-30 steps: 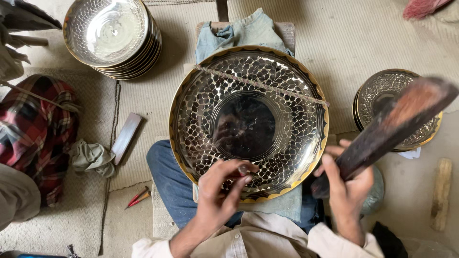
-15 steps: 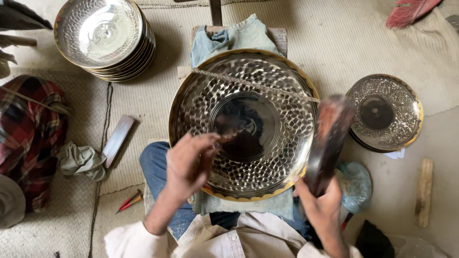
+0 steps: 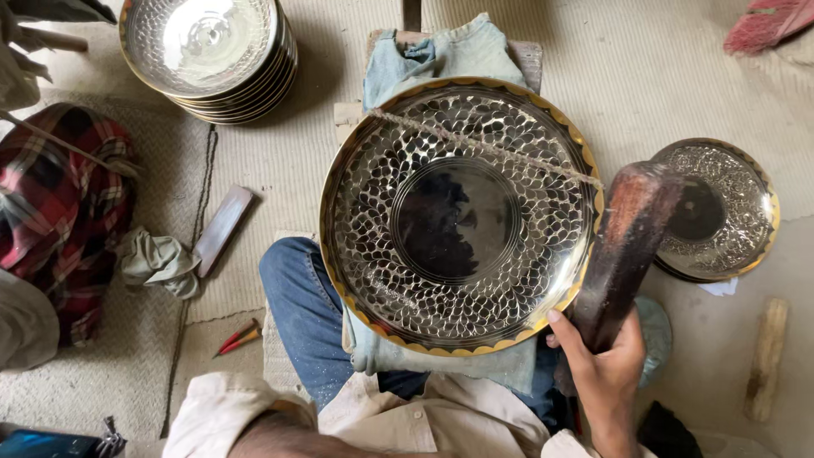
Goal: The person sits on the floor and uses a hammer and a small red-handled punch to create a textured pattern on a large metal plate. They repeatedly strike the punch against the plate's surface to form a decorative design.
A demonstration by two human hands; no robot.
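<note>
One hand only, our right hand (image 3: 606,369) clenched round the wooden mallet (image 3: 623,254), left out of view, so we judge the unsteadied plate (image 3: 462,216) could slide off our lap.

Floor-level metal craft workshop; person sits on woven matting (image 3: 678,76); large hammered brass plate (image 3: 462,216) with scale pattern on cloth-padded block at lap; stack of finished plates (image 3: 208,55) at upper left; smaller embossed plate (image 3: 721,208) at right; dark wooden mallet (image 3: 623,254) gripped in right hand (image 3: 606,373); red-handled tool (image 3: 240,337), rag (image 3: 157,261) lying on mat.
</note>
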